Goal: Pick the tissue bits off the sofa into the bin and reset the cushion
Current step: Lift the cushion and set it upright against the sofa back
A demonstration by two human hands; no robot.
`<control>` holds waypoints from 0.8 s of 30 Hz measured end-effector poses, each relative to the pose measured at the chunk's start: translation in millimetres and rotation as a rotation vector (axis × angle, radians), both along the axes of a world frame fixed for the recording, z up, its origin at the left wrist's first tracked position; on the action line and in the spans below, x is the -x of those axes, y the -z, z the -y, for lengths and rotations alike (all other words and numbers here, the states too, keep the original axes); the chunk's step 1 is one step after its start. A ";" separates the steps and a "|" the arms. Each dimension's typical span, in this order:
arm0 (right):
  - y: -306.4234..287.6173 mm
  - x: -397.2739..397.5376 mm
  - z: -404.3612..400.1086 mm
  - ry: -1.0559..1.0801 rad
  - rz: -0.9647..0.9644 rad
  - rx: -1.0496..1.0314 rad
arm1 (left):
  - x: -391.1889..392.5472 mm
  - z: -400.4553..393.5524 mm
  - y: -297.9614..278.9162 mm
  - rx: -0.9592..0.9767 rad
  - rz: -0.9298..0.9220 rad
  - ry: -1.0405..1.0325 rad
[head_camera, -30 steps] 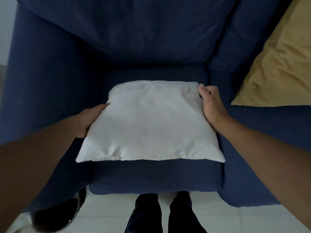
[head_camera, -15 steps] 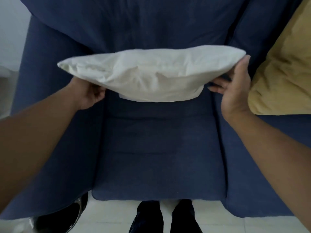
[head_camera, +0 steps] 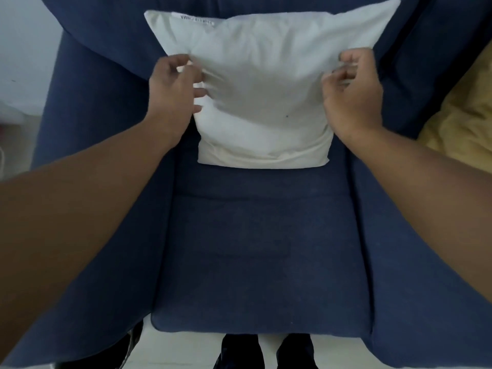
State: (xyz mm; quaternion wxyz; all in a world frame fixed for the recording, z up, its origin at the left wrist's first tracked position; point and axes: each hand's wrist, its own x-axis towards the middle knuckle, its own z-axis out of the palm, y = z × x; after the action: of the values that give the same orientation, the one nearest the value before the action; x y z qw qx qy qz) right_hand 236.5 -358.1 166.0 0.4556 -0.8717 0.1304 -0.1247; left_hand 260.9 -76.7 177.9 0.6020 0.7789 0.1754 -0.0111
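The white cushion [head_camera: 263,83] stands upright on the back of the blue sofa seat [head_camera: 266,249], leaning on the backrest with its label at the top edge. My left hand [head_camera: 173,89] grips its left side, with the fabric creased under the fingers. My right hand [head_camera: 351,97] has curled fingers on the cushion's right edge. No tissue bits show on the seat. A dark sliver of the bin [head_camera: 134,342] peeks out at the bottom left, mostly hidden behind my left arm and the sofa arm.
A yellow cushion [head_camera: 458,123] lies on the neighbouring seat at the right. Blue sofa arms flank the seat on both sides. My dark shoes [head_camera: 266,352] stand on the pale floor in front of the sofa.
The cushion went from lying flat on the seat, up through the air, to standing against the backrest. Both hands moved back with it and now sit on its sides.
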 end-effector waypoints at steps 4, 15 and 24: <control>0.1 -4.9 -7.1 -0.060 0.046 0.260 | 7.0 12.7 3.2 -0.369 0.302 0.069; 3.9 -14.0 -46.7 -0.558 0.028 0.863 | 1.8 56.7 29.0 -1.205 0.435 0.632; -8.4 -50.3 -9.1 -0.469 -0.233 0.946 | -43.0 42.8 19.4 -1.318 0.187 0.692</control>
State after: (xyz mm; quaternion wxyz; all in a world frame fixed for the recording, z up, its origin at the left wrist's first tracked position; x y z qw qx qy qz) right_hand 286.8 -349.0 174.4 0.0117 -0.9955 -0.0886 0.0328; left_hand 304.0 -119.5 158.5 -0.0146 0.9865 -0.1612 -0.0261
